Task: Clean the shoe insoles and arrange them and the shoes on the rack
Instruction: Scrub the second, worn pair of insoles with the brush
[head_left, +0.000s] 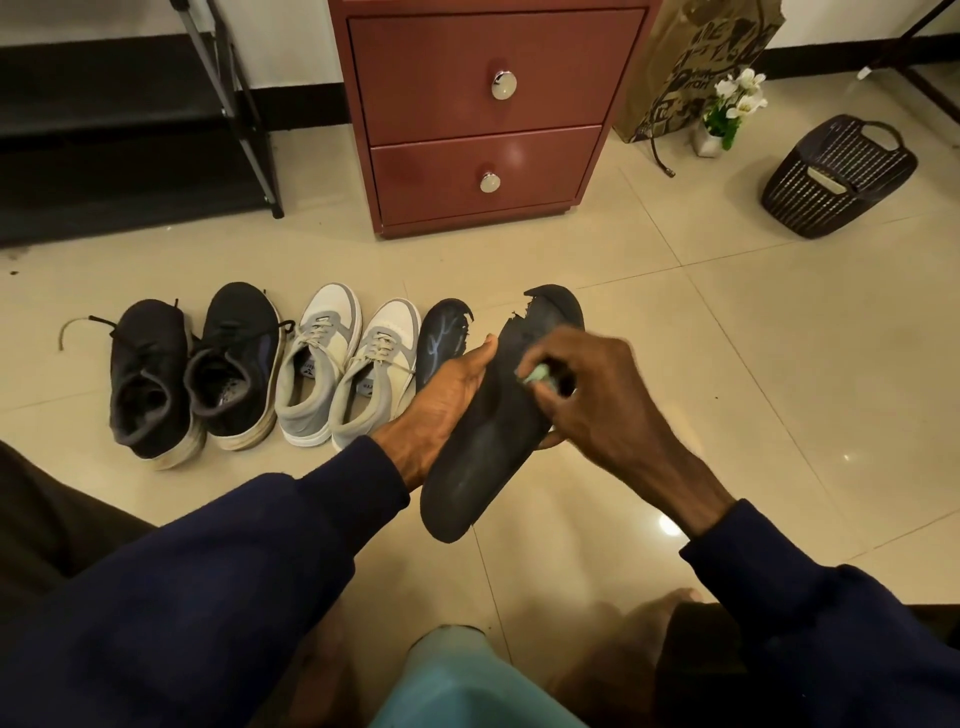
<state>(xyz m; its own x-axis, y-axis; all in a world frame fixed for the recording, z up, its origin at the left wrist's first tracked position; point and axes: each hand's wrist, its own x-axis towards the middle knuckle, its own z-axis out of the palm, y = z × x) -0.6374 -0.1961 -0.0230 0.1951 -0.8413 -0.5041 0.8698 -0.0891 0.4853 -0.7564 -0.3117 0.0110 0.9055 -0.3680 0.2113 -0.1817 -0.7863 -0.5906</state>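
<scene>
Shoes (234, 358) (two pairs) line floor (727, 364) before red cabinet (488, 114).

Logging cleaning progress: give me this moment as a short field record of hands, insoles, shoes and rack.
left hand: grips held insole
right hand: holds pale green item against that insole
second insole: on floor, right of grey-white shoes
black shoes: on floor, leftmost
rack: far left, beyond the shoes
</scene>
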